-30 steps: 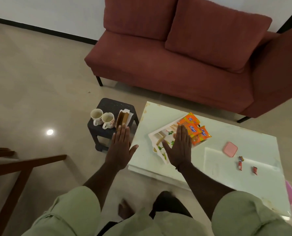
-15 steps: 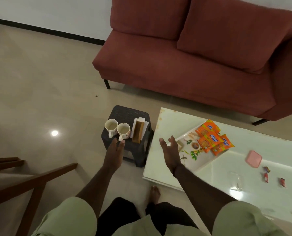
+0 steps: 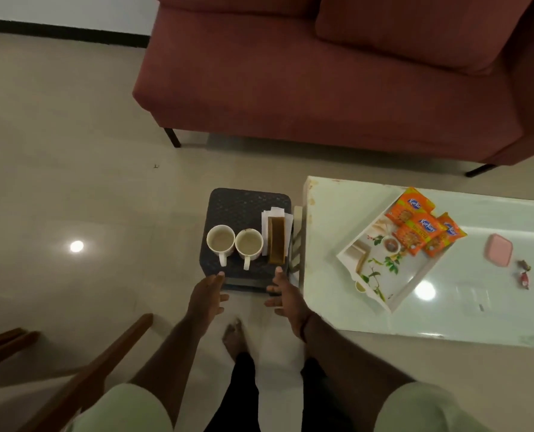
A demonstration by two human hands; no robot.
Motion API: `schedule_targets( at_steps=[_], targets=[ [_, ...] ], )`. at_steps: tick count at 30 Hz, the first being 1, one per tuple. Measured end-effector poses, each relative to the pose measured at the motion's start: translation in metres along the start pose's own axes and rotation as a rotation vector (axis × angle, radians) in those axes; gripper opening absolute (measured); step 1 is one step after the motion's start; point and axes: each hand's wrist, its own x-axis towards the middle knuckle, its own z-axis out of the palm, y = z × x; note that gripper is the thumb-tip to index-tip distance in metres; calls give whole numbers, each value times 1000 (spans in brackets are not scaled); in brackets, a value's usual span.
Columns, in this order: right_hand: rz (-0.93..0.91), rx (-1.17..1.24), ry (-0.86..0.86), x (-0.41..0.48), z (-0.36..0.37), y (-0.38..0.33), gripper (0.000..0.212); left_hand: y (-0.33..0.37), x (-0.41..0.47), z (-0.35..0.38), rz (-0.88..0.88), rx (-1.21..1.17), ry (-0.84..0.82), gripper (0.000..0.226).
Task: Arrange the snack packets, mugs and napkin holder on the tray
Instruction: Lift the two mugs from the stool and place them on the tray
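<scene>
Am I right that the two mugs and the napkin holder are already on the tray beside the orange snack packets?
Not quite: in the head view the two mugs and the napkin holder stand on the dark stool. Only the orange snack packets are on the tray.

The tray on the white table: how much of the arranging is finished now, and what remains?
Done: three orange snack packets lie at the tray's far end. In hand: nothing; the left hand and right hand hover open near the black stool. Left: both mugs and the napkin holder are on that stool.
</scene>
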Motion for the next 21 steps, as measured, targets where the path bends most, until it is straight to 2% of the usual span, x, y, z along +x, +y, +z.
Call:
schedule_targets(
  at_steps=[4,8,13,21],
  targets=[
    [67,24,5,40,24,0,76,8,39,-12,-15,42,-69,31],
    [90,56,24,79,39,-2,74,9,78,-16,-5,92,-96,25],
    [115,109,-4,109,50,-7,72,3,111,-12,-63,65,-129,30],
    [179,180,-49,133,53,-2,83,-1,139,-9,-110,32,-156,40]
  ],
)
